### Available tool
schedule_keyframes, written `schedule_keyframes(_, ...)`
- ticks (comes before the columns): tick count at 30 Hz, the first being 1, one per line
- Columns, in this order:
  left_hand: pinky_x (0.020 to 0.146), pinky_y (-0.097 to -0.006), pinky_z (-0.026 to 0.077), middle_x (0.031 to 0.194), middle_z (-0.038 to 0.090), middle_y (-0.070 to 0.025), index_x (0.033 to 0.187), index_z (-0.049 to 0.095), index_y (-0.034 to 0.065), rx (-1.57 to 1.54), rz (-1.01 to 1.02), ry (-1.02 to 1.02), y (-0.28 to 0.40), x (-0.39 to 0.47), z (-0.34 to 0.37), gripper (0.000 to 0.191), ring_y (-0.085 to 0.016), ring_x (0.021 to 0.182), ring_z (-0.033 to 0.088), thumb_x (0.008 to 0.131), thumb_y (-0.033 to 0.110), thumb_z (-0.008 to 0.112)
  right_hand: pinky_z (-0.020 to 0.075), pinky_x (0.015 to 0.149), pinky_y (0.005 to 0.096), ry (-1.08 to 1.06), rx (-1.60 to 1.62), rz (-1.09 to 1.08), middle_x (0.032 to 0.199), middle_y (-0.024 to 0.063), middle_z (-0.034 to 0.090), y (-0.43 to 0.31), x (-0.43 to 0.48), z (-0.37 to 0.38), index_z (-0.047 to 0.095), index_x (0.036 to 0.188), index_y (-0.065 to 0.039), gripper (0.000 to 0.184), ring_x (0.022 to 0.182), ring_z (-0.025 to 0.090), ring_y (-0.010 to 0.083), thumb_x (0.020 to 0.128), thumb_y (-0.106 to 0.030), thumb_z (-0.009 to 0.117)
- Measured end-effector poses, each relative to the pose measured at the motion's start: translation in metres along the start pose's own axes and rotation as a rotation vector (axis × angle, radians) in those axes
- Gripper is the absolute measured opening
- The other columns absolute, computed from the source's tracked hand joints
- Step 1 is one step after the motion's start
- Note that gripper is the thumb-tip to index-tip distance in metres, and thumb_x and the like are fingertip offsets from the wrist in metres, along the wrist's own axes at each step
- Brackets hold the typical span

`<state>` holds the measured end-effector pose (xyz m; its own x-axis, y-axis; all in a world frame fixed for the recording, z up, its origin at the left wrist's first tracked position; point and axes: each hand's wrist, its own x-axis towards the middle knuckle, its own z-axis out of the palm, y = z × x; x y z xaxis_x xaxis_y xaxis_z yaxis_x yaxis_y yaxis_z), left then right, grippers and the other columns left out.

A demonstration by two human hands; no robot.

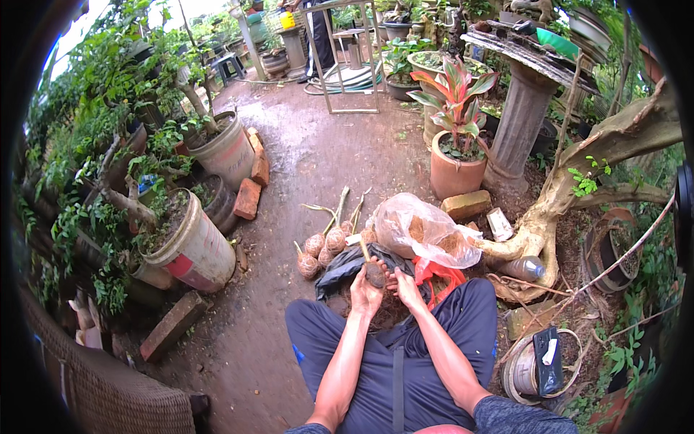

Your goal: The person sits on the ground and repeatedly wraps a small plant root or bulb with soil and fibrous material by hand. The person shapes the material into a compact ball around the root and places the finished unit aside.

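A dark root ball of soil (375, 275) with a pale stem standing up from it rests in my left hand (364, 293), its fingers curled around it. My right hand (405, 288) is close by the ball's right side, fingers bent; whether they press on it or hold thread is too small to tell. Under both hands lies a black plastic bag (344, 269) with dark soil and fibre (387, 313) in front of it. Beyond, several balls wrapped in pale string (314, 245) sit on the ground, some with cut green stems (342, 203).
A clear plastic bag of brown fibre (417, 228) and a red plastic bag (442, 276) lie ahead right. A bare tree trunk (534, 228) and plastic bottle (520, 268) stand right. Potted plants in buckets (190, 247) and bricks (248, 198) line the left. Another person (321, 40) stands far ahead.
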<state>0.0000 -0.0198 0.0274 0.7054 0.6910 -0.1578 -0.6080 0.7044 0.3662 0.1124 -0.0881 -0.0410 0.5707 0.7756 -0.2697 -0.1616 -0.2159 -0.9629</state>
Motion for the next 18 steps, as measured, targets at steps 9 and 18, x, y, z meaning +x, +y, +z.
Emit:
schedule_keyframes(9,0.049,-0.0228,0.046,0.080,0.053,-0.0029,0.099,0.059,0.0089,-0.364,-0.014,0.131,0.017,-0.009,0.012,0.025,-0.014,0.065,0.051,0.093,0.032,0.064,0.0447,0.098,0.0440,0.129,-0.868,-0.409,0.128,0.0188,0.058,-0.018,-0.023,0.009,0.065,0.115,-0.005,0.050,0.121,0.052,0.0333,0.078,-0.038,0.075)
schedule_keyframes(18,0.050,-0.0240,0.043,0.084,0.053,-0.0062,0.098,0.055,0.0086,-0.059,-0.085,-0.017,0.014,0.002,-0.019,0.019,-0.017,0.069,0.051,0.095,0.027,0.057,0.0210,0.116,0.0582,0.010,-1.117,-0.273,0.156,0.0208,0.026,0.014,-0.015,0.015,0.028,0.152,-0.011,0.117,0.147,0.018,0.0394,0.058,-0.048,0.088)
